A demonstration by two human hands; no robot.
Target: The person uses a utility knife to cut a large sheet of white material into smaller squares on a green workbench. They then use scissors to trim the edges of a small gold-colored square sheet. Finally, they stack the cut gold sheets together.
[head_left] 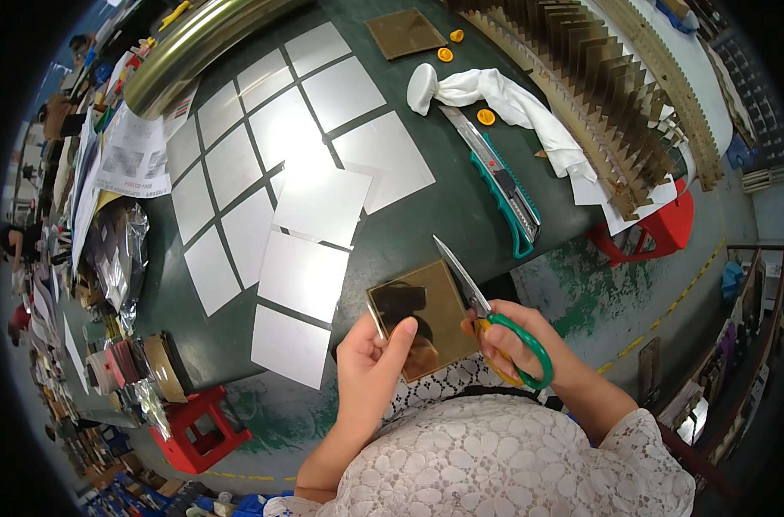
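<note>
My left hand (pixel 368 366) pinches a square bronze, mirror-like plate (pixel 448 320) by its left edge, thumb on top. Scissors (pixel 463 277) with a green handle are in my right hand (pixel 517 317), their blades pointing up and away along the plate's right edge. Yellow-orange patches show at my right fingers; whether they are finger covers or part of the handle I cannot tell. Just beyond the plate, silvery-white rectangular sheets (pixel 301 274) lie in rows on the dark green table (pixel 388 220), some overlapping.
A large green-handled cutter knife (pixel 500 185) lies near the table's right edge, beside a white cloth (pixel 504 95) and orange finger cots (pixel 486 117). Toothed racks (pixel 581 77) hold upright plates at the far right. Another bronze plate (pixel 405 33) and a gold roll (pixel 207 47) lie farther back. Red stools (pixel 204 431) flank the table.
</note>
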